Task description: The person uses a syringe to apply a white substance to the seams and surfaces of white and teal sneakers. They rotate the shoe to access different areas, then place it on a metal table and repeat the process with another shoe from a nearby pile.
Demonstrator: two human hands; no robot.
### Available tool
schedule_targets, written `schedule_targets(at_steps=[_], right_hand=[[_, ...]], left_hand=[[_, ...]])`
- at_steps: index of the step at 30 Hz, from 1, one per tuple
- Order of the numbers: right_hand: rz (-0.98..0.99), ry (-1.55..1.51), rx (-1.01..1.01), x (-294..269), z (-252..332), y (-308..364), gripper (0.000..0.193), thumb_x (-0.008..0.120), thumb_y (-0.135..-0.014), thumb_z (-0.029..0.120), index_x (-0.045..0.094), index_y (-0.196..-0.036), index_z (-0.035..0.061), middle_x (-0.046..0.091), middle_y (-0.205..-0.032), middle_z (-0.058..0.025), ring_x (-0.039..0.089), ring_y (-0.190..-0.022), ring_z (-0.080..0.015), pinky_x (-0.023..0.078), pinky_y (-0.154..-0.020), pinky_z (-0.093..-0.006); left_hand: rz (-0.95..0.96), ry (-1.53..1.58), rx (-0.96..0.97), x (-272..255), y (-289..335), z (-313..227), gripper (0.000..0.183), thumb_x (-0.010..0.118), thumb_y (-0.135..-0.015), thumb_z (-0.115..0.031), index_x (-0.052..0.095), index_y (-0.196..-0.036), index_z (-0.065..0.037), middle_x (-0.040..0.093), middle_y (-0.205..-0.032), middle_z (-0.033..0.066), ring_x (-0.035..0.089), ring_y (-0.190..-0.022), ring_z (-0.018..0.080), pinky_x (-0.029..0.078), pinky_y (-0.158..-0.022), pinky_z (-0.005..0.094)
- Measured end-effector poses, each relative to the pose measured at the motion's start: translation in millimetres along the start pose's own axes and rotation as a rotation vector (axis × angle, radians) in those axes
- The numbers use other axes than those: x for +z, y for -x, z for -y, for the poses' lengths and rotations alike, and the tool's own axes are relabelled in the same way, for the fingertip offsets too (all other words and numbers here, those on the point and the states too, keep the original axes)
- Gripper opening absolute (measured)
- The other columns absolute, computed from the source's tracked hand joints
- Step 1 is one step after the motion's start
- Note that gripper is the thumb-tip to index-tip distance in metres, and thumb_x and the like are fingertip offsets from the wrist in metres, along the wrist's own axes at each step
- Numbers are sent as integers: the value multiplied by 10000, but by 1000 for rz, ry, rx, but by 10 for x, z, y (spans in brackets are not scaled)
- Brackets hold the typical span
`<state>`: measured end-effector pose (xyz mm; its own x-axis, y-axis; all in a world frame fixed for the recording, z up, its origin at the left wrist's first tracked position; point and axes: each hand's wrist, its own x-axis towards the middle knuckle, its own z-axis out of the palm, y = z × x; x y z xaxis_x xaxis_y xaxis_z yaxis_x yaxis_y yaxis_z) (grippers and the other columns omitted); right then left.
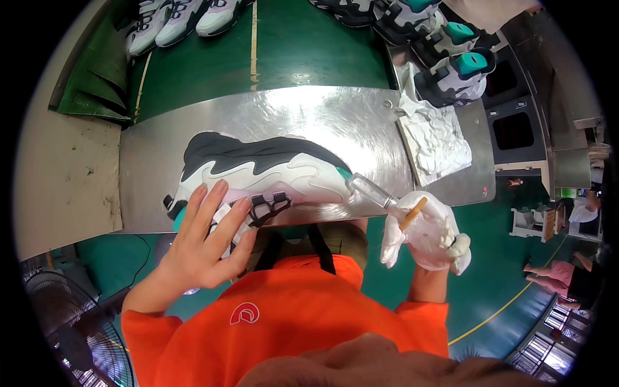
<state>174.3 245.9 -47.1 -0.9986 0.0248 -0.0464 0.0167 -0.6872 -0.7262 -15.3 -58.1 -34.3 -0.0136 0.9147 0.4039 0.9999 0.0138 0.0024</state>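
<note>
"What are your hands doing?"

"My bare left hand (205, 255) rests on the near side of the shoe (258, 171), fingers spread rather than clenched, I'd say to steady it. My gloved right hand (425, 232) grasps a clear tool (373, 191) whose end is at the toe. A tan stick (414, 214) shows at my palm; whether it belongs to the tool, I can't tell from here."

"Why is the shoe on its side?"

"Probably so the toe faces my right hand. It lies along the near edge of the metal surface (322, 109), sole away from me. The white cloth (442, 142) sits off to the right, likely within easy reach."

"And the count?"

"Nearest, one shoe, one tool, one stick; then one cloth. Farther off, three pale shoes (184, 22) at the left on the green belt (296, 51), and four dark shoes (451, 74) toward the right."
</note>
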Motion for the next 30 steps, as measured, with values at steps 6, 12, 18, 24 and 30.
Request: schedule_targets(at_steps=[6, 12, 18, 24, 30], right_hand=[[44, -148, -104, -169, -133, 52, 975, 829, -484, 339, 406, -1216, -147, 586, -834, -335, 645, -689, -431, 569, -574, -444], [45, -267, -208, -231, -347, 119, 963, 825, -468, 336, 426, -1215, -123, 593, -850, -323, 642, -681, -428, 561, -557, -442], [79, -363, -328, -210, -524, 206, 1002, 804, -495, 300, 362, -1272, -153, 584, -941, -331, 640, -797, -451, 568, -641, -481], [81, -373, -410, -150, -641, 257, 1053, 796, -515, 286, 291, -1313, -181, 571, -968, -351, 639, -877, -467, 573, -691, -511], [-6, -360, -398, -8, -630, 317, 1065, 785, -521, 314, 286, -1326, -173, 557, -968, -357, 627, -864, -472, 572, -692, -520]], left_hand=[[24, -44, -37, 23, -77, -123, 296, 653, -787, -43, 537, -1058, -51, 577, -1219, 247, 540, -1122, 524, 442, -904, 626], [43, -51, -43, 41, -118, -154, 318, 657, -788, -27, 530, -1079, -46, 571, -1225, 262, 538, -1122, 530, 434, -911, 626], [45, -54, -39, 34, -134, -150, 326, 659, -795, -4, 529, -1093, -35, 562, -1232, 277, 536, -1124, 531, 433, -915, 617], [58, -41, -34, 37, -106, -135, 369, 674, -799, -18, 525, -1136, -45, 549, -1258, 275, 519, -1152, 526, 420, -940, 605], [66, -29, -38, 40, -72, -147, 433, 723, -795, -45, 517, -1175, -60, 530, -1283, 275, 500, -1187, 520, 405, -965, 607]])
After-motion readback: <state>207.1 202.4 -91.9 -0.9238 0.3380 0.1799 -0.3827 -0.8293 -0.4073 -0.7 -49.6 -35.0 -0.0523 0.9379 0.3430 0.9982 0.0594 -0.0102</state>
